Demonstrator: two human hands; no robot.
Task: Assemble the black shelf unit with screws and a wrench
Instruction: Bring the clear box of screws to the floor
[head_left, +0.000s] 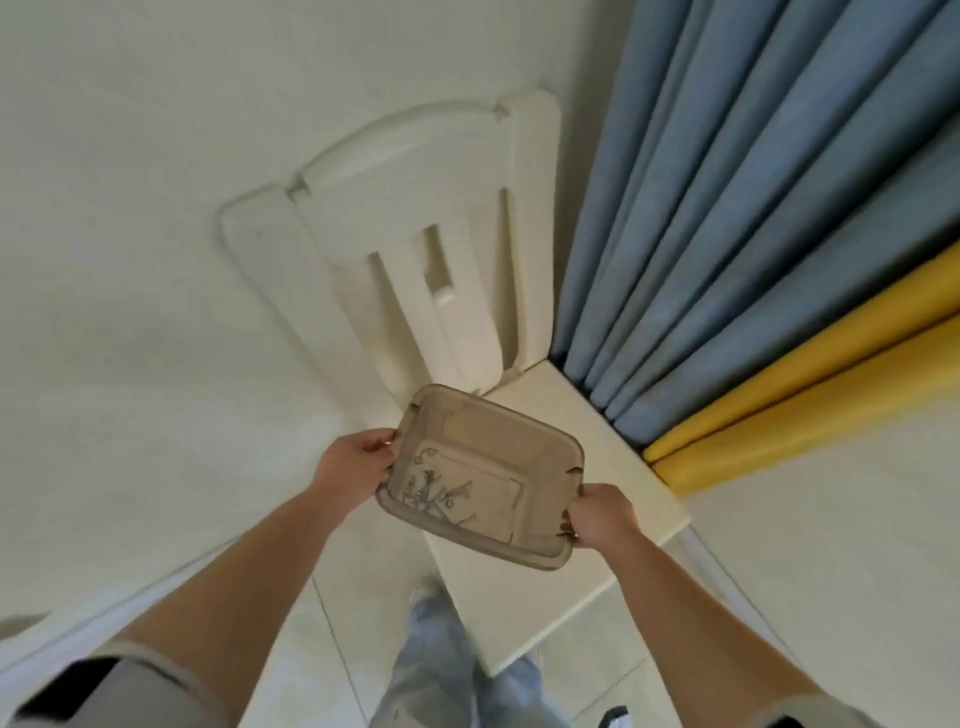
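With my left hand (353, 467) and right hand (602, 517) each gripping a rim of the tub (519, 441) above the chair (587, 457), I should carry it level so the screws (434, 493) pooled at its left end stay put.

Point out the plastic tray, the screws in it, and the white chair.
plastic tray (540, 447): head view, bare inner wall.
screws (434, 496): head view, middle of the pile.
white chair (540, 597): head view, seat's front part.
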